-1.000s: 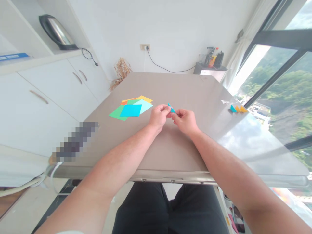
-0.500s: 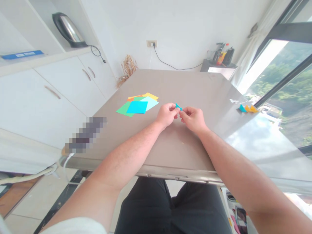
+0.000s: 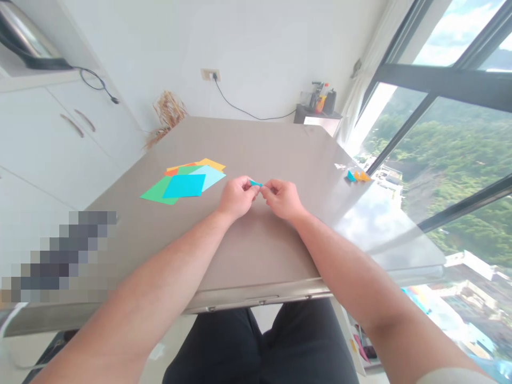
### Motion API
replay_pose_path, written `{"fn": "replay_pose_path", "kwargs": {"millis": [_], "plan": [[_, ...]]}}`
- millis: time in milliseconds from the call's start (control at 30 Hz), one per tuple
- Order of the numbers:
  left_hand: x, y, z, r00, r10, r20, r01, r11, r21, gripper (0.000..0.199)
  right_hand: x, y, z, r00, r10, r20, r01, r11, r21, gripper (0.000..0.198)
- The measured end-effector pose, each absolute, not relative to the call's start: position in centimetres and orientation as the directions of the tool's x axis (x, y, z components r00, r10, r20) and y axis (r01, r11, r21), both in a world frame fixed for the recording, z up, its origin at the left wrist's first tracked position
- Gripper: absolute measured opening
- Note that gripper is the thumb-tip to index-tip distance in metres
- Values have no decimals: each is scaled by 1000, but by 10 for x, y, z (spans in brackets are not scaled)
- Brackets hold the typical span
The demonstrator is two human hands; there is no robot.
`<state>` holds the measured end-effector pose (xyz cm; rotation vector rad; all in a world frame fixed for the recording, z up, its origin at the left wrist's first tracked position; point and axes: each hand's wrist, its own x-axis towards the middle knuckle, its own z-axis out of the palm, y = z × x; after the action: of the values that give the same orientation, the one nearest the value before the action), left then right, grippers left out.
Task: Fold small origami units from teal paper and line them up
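Observation:
A small folded piece of blue paper (image 3: 255,183) is pinched between my two hands, just above the table's middle. My left hand (image 3: 237,196) grips it from the left with thumb and fingertips. From the right, my right hand (image 3: 283,197) closes on its other end; most of the paper is hidden by the fingers. Left of my hands lies a fanned stack of coloured paper sheets (image 3: 184,185), with a bright blue one on top and green, pale blue, yellow and orange ones under it.
Small folded paper pieces, one blue (image 3: 351,176) and orange ones (image 3: 362,176), stand at the table's right edge by the window. A blurred-out dark object (image 3: 68,253) lies at the table's left edge. Bottles (image 3: 322,101) stand on a cabinet behind the table (image 3: 256,141).
My view has turned to the right, so everything sits further left. The blue paper between my fingers now shows flatter and less of it is visible.

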<state>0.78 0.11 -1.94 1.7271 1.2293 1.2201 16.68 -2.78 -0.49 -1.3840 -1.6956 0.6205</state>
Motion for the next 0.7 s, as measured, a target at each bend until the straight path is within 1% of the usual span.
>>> {"fn": "replay_pose_path", "kwargs": {"millis": [133,267,367,533,700], "plan": [[10,0,-20,109,965,240,198,-257,946,15,167,-26,-5,-33,957,289,551,259,-794,22],[12,-1,-18,111,970,218,121,-231,965,21,167,-21,-6,1,945,326,591,262,-763,20],[12,-1,-18,91,972,214,59,-220,974,24,168,-21,-7,-8,946,325,612,262,-747,20],[10,5,-22,73,962,264,95,-270,958,20,167,-24,-8,-68,947,313,605,289,-742,22],[12,5,-21,53,952,302,128,-306,943,17,165,-23,-9,-76,937,341,656,305,-691,30]]}}
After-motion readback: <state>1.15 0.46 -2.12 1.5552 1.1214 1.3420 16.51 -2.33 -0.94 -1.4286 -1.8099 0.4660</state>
